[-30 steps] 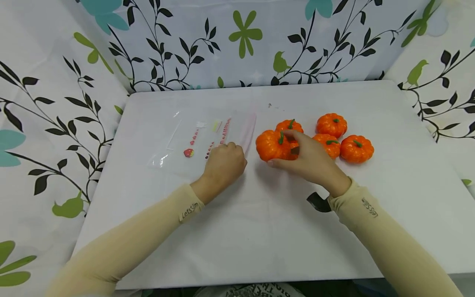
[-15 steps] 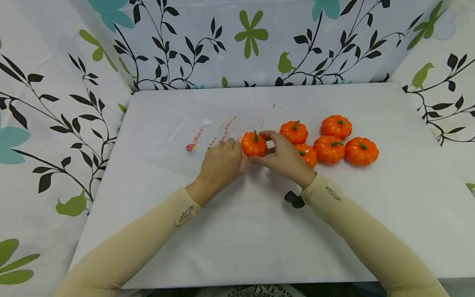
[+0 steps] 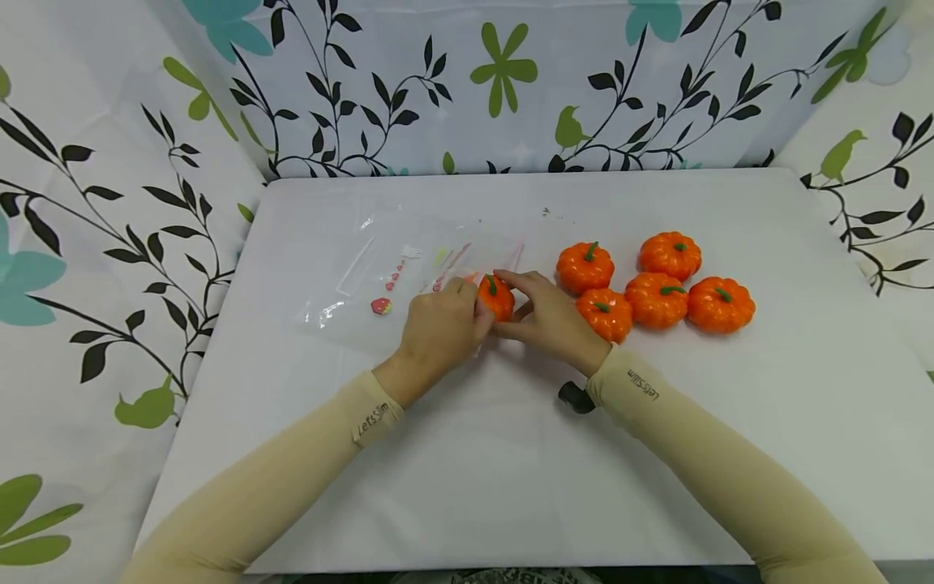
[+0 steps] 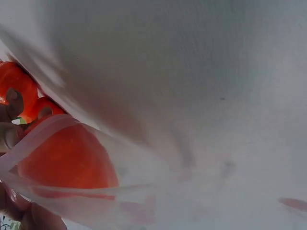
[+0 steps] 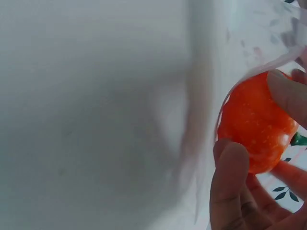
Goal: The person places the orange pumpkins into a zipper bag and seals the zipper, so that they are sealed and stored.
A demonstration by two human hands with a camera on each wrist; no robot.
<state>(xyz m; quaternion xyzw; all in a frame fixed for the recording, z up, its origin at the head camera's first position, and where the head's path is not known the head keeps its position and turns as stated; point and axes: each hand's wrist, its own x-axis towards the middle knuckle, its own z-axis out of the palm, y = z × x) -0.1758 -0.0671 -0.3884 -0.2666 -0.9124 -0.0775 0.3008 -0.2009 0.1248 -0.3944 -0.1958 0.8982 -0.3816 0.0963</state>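
Farthest to the left lies the clear printed bag (image 3: 397, 280), flat on the white surface (image 3: 525, 454), its mouth towards the right. To do this bit well, I'd say, hold that lip up and taut so the film doesn't fold under what goes in. The left hand (image 3: 447, 323) is there for it: fingers curled in, its grip apparently pinching the bag's edge, though the exact contact is hidden from where I stand. Next along, the orange pumpkin (image 3: 497, 299) sits at the mouth, partly inside; the left wrist view shows it through the film. I'd feed it in gently, stem clear of the lip, and let go only once the rim has passed its widest part. The right hand (image 3: 556, 319) has thumb and fingers bent round the pumpkin, its grip spread about as wide as the fruit, touching near and far sides. Farther right, five more pumpkins (image 3: 657, 301) stand clustered, no hand on them.
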